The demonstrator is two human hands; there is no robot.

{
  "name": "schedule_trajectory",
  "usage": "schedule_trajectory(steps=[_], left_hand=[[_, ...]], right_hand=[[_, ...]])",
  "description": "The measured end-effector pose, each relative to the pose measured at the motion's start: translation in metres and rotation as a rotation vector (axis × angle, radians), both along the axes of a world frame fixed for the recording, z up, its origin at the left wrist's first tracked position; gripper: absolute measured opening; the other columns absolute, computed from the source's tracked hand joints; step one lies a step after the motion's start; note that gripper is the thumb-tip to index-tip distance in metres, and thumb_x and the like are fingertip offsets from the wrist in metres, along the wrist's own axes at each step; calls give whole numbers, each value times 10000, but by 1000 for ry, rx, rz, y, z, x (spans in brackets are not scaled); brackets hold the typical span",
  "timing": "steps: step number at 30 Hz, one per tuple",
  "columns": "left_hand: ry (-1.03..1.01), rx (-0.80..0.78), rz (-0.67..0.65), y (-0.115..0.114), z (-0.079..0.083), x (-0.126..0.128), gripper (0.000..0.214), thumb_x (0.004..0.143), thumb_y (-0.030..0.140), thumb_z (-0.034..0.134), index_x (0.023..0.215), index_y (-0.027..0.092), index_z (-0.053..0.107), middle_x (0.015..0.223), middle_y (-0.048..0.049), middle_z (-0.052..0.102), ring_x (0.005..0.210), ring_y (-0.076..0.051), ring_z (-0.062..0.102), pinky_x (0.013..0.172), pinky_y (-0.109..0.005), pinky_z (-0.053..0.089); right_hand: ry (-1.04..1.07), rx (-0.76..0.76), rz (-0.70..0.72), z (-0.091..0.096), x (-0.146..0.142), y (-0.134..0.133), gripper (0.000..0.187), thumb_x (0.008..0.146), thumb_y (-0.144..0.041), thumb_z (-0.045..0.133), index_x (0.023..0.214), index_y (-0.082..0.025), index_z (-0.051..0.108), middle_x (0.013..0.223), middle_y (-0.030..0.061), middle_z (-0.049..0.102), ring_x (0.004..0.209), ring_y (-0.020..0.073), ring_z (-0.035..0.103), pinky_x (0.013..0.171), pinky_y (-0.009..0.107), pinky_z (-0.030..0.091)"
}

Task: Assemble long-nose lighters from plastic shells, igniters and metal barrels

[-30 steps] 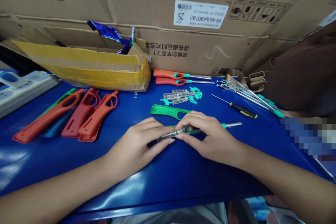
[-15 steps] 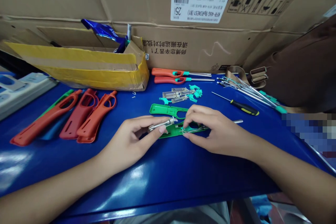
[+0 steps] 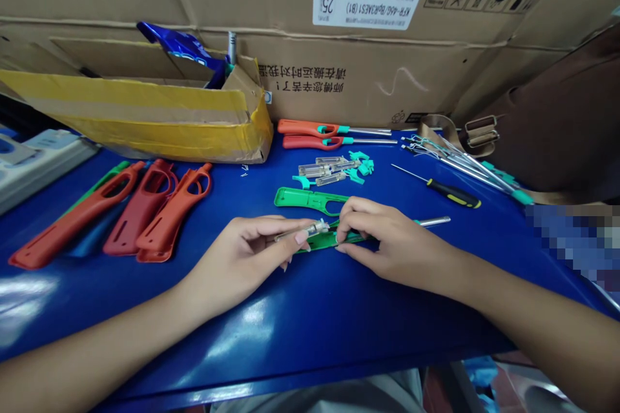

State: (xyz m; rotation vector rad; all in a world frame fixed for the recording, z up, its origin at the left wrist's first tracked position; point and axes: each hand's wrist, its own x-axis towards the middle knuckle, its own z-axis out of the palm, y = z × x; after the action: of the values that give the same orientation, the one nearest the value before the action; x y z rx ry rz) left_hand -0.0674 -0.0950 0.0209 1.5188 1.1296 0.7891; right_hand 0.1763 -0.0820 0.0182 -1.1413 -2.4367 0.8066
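Note:
My left hand (image 3: 256,251) pinches a clear plastic lighter fuel tank (image 3: 300,231) with a pale valve end, between thumb and fingers. Beneath it, on the blue table, lies a green lighter casing half (image 3: 317,244), partly covered by both hands. My right hand (image 3: 378,232) is closed in a pinch over this casing, at a thin wire mostly hidden by the fingers. A metal lighter tube (image 3: 436,222) sticks out to the right behind that hand. Just beyond them rests the other green casing half (image 3: 305,199), hollow side up.
Farther back lie clear fuel tanks (image 3: 314,170) with teal triggers (image 3: 361,161), two red-orange lighters (image 3: 310,141), a screwdriver (image 3: 453,193) and metal tubes with wires (image 3: 475,171). Red casings (image 3: 150,206) are at left. A yellow-taped carton (image 3: 194,129) and power strip (image 3: 43,164) stand behind.
My right fingers have closed in over the casing, and the wire loops seen before are now mostly hidden. The fuel tank stays in my left hand. The view has shifted slightly.

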Motion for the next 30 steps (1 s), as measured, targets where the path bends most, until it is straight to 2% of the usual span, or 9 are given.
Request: schedule_trajectory(steps=[4, 8, 15, 21, 30], left_hand=[[-23, 67, -14, 0, 0, 2, 191, 843, 243, 736, 1001, 250, 843, 760, -8, 765, 547, -75, 569, 532, -156, 490], [-14, 116, -44, 0, -2, 2, 207, 849, 217, 733, 1025, 247, 837, 817, -17, 780, 563, -63, 585, 524, -132, 479], [32, 183, -62, -2, -7, -2, 227, 869, 234, 737, 1077, 267, 822, 919, -16, 795, 718, -86, 688, 618, -114, 528], [27, 202, -50, -1, -6, 0, 197, 871, 226, 738, 1045, 242, 828, 902, -18, 798, 693, -87, 690, 615, -124, 540], [42, 209, -61, -1, 0, 1, 167, 887, 198, 714, 997, 228, 835, 861, -23, 789, 616, -82, 647, 597, -145, 538]], right_hand=[[75, 0, 1, 0, -2, 0, 74, 910, -112, 675, 895, -185, 666, 936, -4, 624, 765, 101, 535, 711, 238, 425], [130, -26, -59, 1, -2, 0, 67, 916, -133, 682, 872, -184, 683, 850, -20, 633, 649, 79, 497, 625, 230, 407], [246, -24, -79, 2, -3, -1, 67, 936, -164, 676, 883, -177, 716, 772, -19, 665, 619, 80, 544, 564, 215, 418], [316, -40, -58, 4, -6, -3, 84, 935, -134, 664, 891, -165, 730, 785, -15, 684, 633, 69, 591, 594, 187, 472], [310, -60, -90, 3, -5, -4, 110, 935, -131, 640, 899, -179, 733, 784, -18, 691, 619, 71, 590, 571, 192, 476]])
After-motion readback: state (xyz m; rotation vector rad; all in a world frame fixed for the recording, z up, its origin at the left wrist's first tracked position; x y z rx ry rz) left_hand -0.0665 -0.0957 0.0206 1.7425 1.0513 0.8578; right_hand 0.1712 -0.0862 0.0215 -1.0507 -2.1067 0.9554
